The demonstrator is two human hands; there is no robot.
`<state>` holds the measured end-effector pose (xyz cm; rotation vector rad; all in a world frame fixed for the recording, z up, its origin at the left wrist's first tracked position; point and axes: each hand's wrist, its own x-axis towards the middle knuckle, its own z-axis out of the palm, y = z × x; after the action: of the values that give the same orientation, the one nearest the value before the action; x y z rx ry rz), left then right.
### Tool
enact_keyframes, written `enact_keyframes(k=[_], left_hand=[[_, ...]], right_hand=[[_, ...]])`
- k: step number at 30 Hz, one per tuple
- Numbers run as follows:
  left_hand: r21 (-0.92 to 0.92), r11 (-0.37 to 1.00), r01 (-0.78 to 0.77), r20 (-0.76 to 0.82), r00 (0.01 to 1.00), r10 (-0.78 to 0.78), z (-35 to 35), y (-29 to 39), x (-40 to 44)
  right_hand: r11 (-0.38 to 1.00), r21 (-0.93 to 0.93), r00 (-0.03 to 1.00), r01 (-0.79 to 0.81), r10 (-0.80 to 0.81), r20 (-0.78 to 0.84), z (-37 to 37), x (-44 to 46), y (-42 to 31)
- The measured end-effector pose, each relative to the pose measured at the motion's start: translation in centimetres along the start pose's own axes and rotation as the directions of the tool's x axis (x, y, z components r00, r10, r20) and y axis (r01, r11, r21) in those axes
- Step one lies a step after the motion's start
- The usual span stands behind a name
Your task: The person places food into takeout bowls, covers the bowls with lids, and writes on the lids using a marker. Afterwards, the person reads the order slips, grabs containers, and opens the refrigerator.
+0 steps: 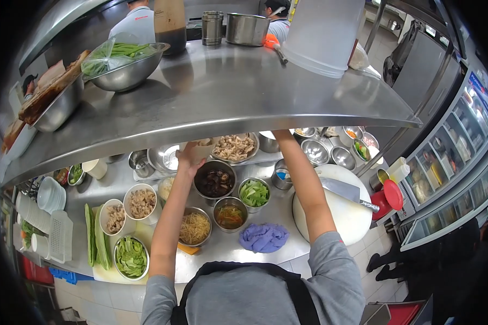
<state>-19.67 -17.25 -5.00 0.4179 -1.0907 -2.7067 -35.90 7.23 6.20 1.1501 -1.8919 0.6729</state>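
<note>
My left hand (pixel 189 161) reaches under the steel shelf's front edge, its fingers around a pale tub (pixel 203 151) with light pieces at its mouth. Just right of that tub is a wide bowl of cut, cooked-looking meat (pixel 235 147). Below my left hand stands a steel bowl of dark mushrooms (pixel 215 180). My right forearm (pixel 301 168) stretches forward beside a steel pot (pixel 268 142). The shelf edge hides my right hand, so its fingers and anything in them do not show.
The steel shelf (pixel 222 103) overhangs the counter. Nearer me are bowls of chopped greens (pixel 254 193) and shredded yellow food (pixel 194 228), plus a purple cloth (pixel 264 238). A cleaver (pixel 341 190) lies on the round white board (pixel 331 216) at right. Two people work beyond the shelf.
</note>
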Motion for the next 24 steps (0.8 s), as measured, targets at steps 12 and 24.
enact_keyframes(k=[12, 24], left_hand=[[0.058, 0.998, -0.011, 0.031, 0.999, 0.010, -0.1, -0.2, -3.7], [0.255, 0.966, 0.042, -0.174, 0.985, 0.003, 3.1, 0.6, -2.5]], right_hand=[[0.831, -0.441, 0.831, -0.340, 0.485, 0.272, 8.6, -10.8, 5.4], [0.993, -0.110, 1.000, -0.030, 0.029, -0.011, 3.8, -2.6, 6.8]])
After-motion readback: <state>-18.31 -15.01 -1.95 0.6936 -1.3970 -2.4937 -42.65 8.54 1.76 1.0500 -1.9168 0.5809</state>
